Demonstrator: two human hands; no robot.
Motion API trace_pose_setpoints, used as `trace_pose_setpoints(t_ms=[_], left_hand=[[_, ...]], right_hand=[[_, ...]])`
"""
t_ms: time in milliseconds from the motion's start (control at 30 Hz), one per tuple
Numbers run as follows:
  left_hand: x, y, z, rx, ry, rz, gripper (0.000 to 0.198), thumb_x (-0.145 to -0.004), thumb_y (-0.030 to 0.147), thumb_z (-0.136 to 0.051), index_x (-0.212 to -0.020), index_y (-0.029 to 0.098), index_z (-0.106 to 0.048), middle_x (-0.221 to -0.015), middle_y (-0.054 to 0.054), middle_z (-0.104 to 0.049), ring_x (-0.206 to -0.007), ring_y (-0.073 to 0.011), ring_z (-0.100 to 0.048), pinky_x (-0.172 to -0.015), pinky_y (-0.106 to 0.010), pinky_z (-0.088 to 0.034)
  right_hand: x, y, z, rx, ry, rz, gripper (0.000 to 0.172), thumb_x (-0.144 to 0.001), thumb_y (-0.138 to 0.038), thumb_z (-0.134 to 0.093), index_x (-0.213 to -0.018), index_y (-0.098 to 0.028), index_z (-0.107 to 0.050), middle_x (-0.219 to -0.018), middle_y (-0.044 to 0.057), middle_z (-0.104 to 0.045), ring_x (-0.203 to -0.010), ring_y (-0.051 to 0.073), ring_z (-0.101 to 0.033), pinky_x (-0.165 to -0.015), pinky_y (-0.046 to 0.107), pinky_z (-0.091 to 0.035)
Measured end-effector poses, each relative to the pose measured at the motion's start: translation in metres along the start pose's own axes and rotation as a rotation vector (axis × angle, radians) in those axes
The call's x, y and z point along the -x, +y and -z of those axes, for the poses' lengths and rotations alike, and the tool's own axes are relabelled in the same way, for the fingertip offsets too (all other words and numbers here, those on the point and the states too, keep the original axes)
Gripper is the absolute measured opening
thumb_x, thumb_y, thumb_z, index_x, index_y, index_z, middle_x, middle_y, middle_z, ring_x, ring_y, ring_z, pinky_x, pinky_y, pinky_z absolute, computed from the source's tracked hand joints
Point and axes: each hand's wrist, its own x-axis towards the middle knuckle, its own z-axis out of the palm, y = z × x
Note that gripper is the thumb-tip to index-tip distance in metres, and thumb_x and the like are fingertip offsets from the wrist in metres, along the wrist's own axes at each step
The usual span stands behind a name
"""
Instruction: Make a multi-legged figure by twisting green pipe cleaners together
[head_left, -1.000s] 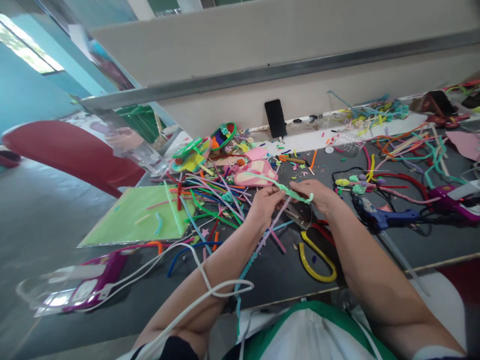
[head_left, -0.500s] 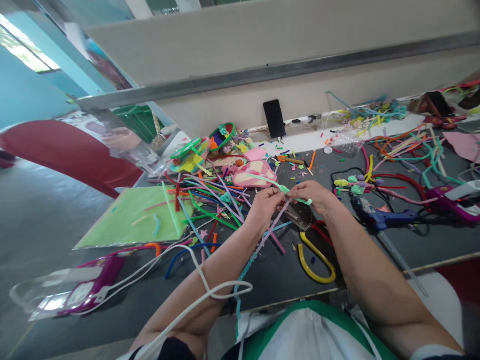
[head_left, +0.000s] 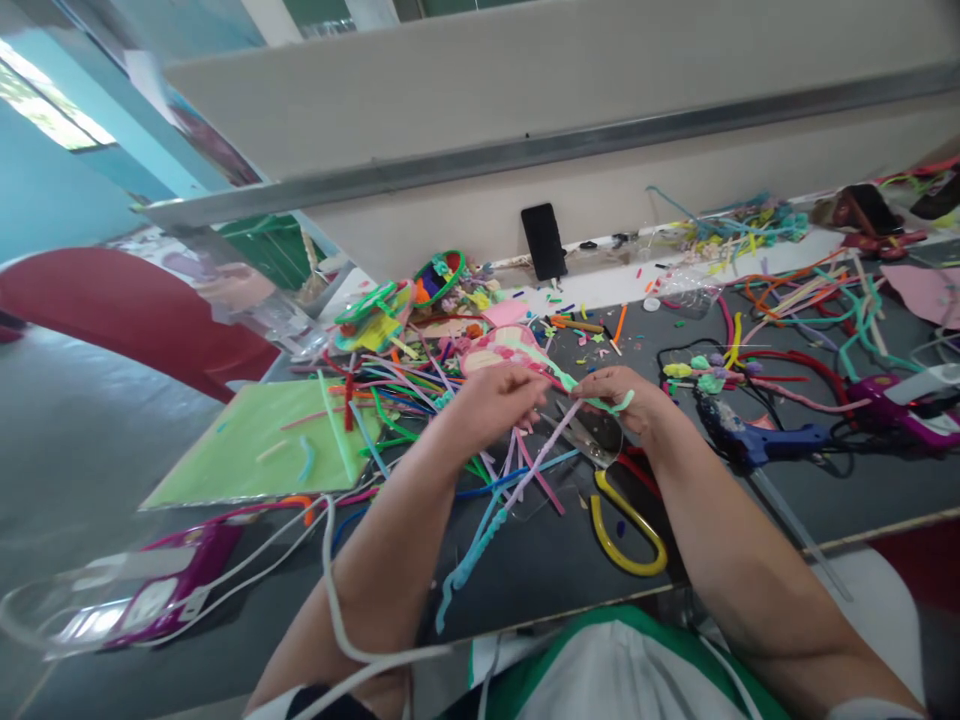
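Note:
My right hand (head_left: 616, 394) pinches a pipe cleaner strand between thumb and fingers. A mint-green pipe cleaner (head_left: 619, 405) runs through these fingers, and a lilac one (head_left: 551, 440) hangs from the same spot. Farther down, the lilac joins a twisted light-blue pipe cleaner (head_left: 466, 568) that trails toward the table's front edge. To the left of the pinch is my left hand (head_left: 504, 400), apart from the strand, its fingers loosely curled and nothing visible in them. Just below both hands lie large scissors (head_left: 628, 530) with yellow-edged handles, blades partly under the strand.
Loose pipe cleaners (head_left: 390, 385) heap up left of centre beside a green sheet (head_left: 247, 440). A blue glue gun (head_left: 776, 440) lies at right. Purple devices (head_left: 180, 575) sit at both sides. A phone (head_left: 543, 242) leans on the partition. A white cable (head_left: 334, 590) crosses my left forearm.
My left hand has let go of the strand and moved left and slightly down. The lilac and light-blue length now hangs in fuller view. My right hand keeps its pinch.

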Motion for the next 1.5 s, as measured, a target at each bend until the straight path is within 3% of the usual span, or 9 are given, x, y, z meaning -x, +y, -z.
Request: trace_pose_setpoints(t_ms=[133, 367, 533, 633, 867, 1033, 1200, 1367, 1500], left_hand=[[-0.01, 0.015, 0.026, -0.105, 0.143, -0.099, 0.025, -0.071, 0.028, -0.067, -0.091, 0.013, -0.071, -0.057, 0.0, -0.06, -0.046, -0.0099, -0.052, -0.045, -0.019, -0.04], [-0.022, 0.005, 0.001, -0.11, 0.263, -0.347, 0.017, -0.075, 0.025, -0.065, -0.087, 0.017, -0.073, -0.089, -0.004, -0.07, -0.081, -0.0167, -0.062, -0.076, -0.025, -0.046], [-0.008, 0.015, 0.005, -0.459, 0.013, -0.578, 0.018, -0.083, 0.025, -0.057, -0.083, 0.02, -0.074, -0.089, -0.007, -0.067, -0.089, -0.0189, -0.06, -0.084, -0.03, -0.044], [-0.003, 0.015, 0.012, -0.758, -0.152, -0.589, 0.016, -0.08, 0.026, -0.06, -0.081, 0.02, -0.075, -0.098, -0.008, -0.061, -0.095, -0.0213, -0.056, -0.088, -0.036, -0.043], [-0.007, -0.005, 0.007, -1.077, -0.103, -0.523, 0.022, -0.081, 0.017, -0.053, -0.08, 0.015, -0.075, -0.112, -0.015, -0.055, -0.111, -0.0296, -0.049, -0.096, -0.048, -0.04], [0.0, 0.013, 0.015, -0.724, -0.17, -0.57, 0.022, -0.083, 0.029, -0.056, -0.09, 0.019, -0.074, -0.132, -0.011, -0.05, -0.122, -0.0269, -0.047, -0.105, -0.042, -0.035], [-0.013, 0.007, 0.034, -0.078, 0.032, -0.237, 0.034, -0.083, 0.046, -0.056, -0.088, 0.015, -0.069, -0.088, -0.007, -0.068, -0.081, -0.0183, -0.064, -0.076, -0.032, -0.052], [-0.034, -0.025, 0.037, 0.033, -0.279, -0.01, 0.029, -0.066, 0.035, -0.076, -0.074, 0.01, -0.063, -0.062, 0.0, -0.06, -0.055, -0.0089, -0.056, -0.054, -0.019, -0.045], [-0.043, -0.044, 0.035, 0.409, -0.288, -0.012, 0.03, -0.072, 0.036, -0.072, -0.086, 0.014, -0.056, -0.069, 0.0, -0.063, -0.056, -0.0109, -0.061, -0.055, -0.022, -0.05]], right_hand=[[0.003, -0.002, 0.001, -0.014, -0.002, -0.036, 0.017, -0.053, -0.029, -0.078, -0.063, -0.016, -0.072, -0.051, 0.003, -0.062, -0.046, 0.01, -0.051, -0.041, 0.021, -0.034], [-0.002, 0.004, 0.002, -0.001, -0.023, -0.025, 0.019, -0.053, -0.03, -0.077, -0.063, -0.015, -0.072, -0.049, 0.001, -0.061, -0.043, 0.009, -0.05, -0.042, 0.022, -0.033], [-0.001, 0.002, -0.001, 0.005, 0.016, -0.02, 0.02, -0.051, -0.03, -0.078, -0.061, -0.014, -0.072, -0.049, 0.001, -0.061, -0.044, 0.009, -0.049, -0.043, 0.022, -0.032], [0.0, 0.0, -0.001, 0.015, 0.048, 0.009, 0.019, -0.051, -0.029, -0.077, -0.058, -0.014, -0.071, -0.047, 0.0, -0.059, -0.043, 0.009, -0.048, -0.043, 0.023, -0.032], [0.0, -0.003, 0.003, -0.005, 0.067, 0.055, 0.015, -0.049, -0.026, -0.076, -0.058, -0.015, -0.072, -0.053, 0.001, -0.065, -0.048, 0.01, -0.052, -0.05, 0.024, -0.039], [0.003, -0.006, 0.003, -0.012, 0.12, 0.067, 0.015, -0.046, -0.025, -0.077, -0.055, -0.015, -0.072, -0.052, 0.002, -0.065, -0.049, 0.01, -0.053, -0.052, 0.024, -0.042], [0.005, -0.007, 0.002, -0.019, 0.12, 0.059, 0.016, -0.045, -0.024, -0.078, -0.056, -0.015, -0.071, -0.053, 0.002, -0.066, -0.052, 0.011, -0.056, -0.055, 0.024, -0.046], [0.005, -0.005, 0.001, -0.053, 0.064, 0.038, 0.017, -0.048, -0.026, -0.079, -0.058, -0.015, -0.071, -0.054, 0.002, -0.066, -0.047, 0.01, -0.053, -0.05, 0.023, -0.043], [0.007, -0.008, 0.001, -0.091, 0.051, 0.044, 0.02, -0.046, -0.027, -0.081, -0.058, -0.015, -0.07, -0.055, 0.002, -0.065, -0.05, 0.011, -0.055, -0.052, 0.024, -0.044]])
